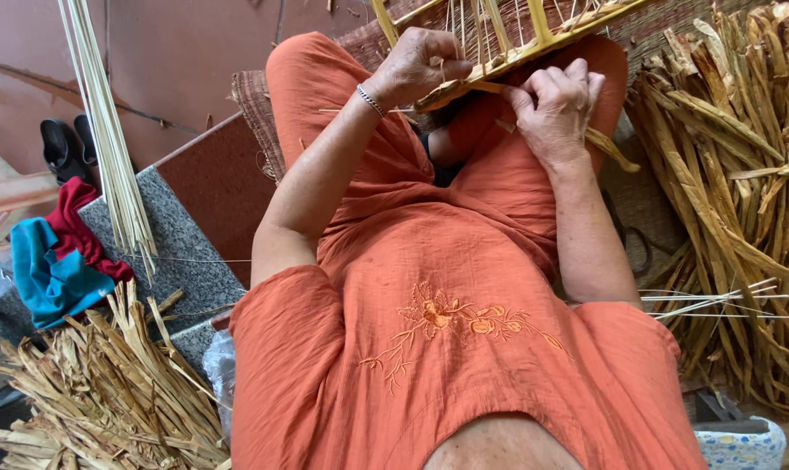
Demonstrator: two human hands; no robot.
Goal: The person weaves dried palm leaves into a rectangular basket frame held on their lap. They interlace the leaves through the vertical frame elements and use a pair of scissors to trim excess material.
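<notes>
Dried straw-coloured leaf strips being worked onto a yellow frame [534, 39] across the lap.

The left hand [421, 65] is curled tight, thumb and fingers pinching a dried leaf strip [451, 87] against the frame's lower bar; the right hand [556, 109] sits just beside it, fingers bent close on the same strip, though what exactly they pinch is hard to see from here. Bundles of dried leaves [734, 174] lie on the right, another heap [107, 392] lower left, and thin pale reeds [107, 122] lean nearby.
</notes>
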